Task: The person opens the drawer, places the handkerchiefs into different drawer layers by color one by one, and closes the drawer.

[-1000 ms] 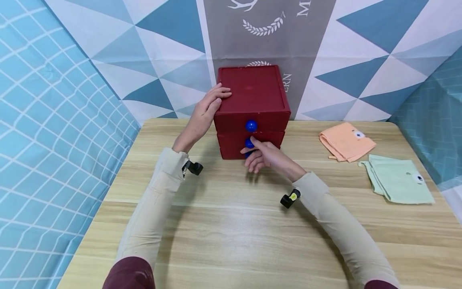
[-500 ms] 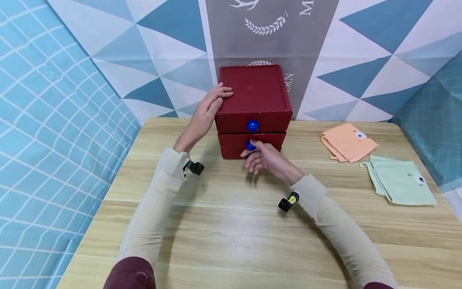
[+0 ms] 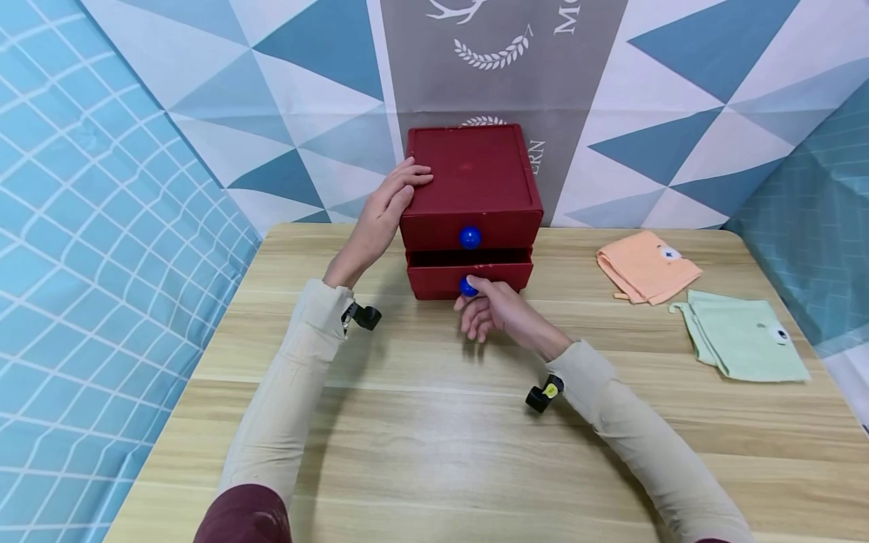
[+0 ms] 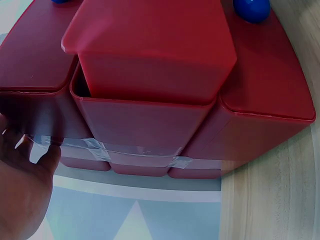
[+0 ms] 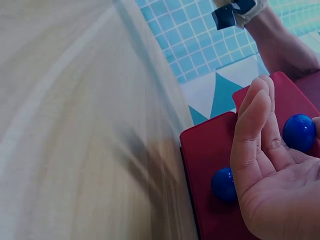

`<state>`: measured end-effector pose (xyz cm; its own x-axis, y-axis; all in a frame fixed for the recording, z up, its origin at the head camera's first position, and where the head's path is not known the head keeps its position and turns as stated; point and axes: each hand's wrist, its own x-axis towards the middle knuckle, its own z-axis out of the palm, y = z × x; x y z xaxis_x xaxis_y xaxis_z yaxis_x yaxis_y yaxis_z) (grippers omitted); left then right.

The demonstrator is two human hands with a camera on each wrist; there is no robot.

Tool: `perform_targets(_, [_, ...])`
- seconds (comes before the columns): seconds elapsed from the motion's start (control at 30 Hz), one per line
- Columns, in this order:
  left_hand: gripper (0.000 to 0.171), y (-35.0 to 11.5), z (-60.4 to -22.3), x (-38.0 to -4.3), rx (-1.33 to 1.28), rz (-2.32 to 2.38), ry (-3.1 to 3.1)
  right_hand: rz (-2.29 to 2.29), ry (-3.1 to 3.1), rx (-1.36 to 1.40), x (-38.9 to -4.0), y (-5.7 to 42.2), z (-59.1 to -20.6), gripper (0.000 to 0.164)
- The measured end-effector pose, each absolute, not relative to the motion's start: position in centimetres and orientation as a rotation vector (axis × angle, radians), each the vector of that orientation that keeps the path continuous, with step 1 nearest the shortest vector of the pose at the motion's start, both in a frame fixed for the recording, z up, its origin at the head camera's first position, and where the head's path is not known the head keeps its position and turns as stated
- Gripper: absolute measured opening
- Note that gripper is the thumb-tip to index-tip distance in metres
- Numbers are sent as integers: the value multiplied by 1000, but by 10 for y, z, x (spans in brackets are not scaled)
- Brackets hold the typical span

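Red, boxy, plastic-looking cabinet (image 3: 475, 170) with three drawers stands on the pale wood-grain table (image 3: 434, 452). Middle drawer (image 4: 142, 122) is part-way out; right hand (image 3: 505, 309) pinches its round blue knob (image 5: 299, 132) between thumb and finger, presumably to guide the slide. Left hand (image 3: 380, 211) rests, fingers extended, over the cabinet's top left edge, likely bracing it against the pull. Finish: glossy, rounded corners, clear tape (image 4: 97, 150) along the left side. Right of cabinet: folded orange cloth (image 3: 645, 268); beyond that, folded pale-green cloth (image 3: 743, 339).
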<state>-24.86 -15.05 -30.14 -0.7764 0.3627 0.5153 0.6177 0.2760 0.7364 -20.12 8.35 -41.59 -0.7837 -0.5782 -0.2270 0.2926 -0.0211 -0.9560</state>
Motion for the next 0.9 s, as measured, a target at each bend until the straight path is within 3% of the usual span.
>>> perform_targets(0.27, [37, -151, -302, -249, -912, -1507, -2299, -1861, 1665, -305, -191, 85, -418, 63])
perform_targets(0.5, [38, -150, -302, -248, -903, -1503, -2307, -1843, 1666, -303, -182, 86, -417, 70])
perform_targets(0.73, [38, -150, -302, -249, -908, -1503, -2304, -1835, 1672, -315, -175, 88, -416, 56])
perform_targets(0.9, [39, -150, -302, -248, -890, -1512, -2316, -1800, 1693, -368, -168, 89, -416, 60])
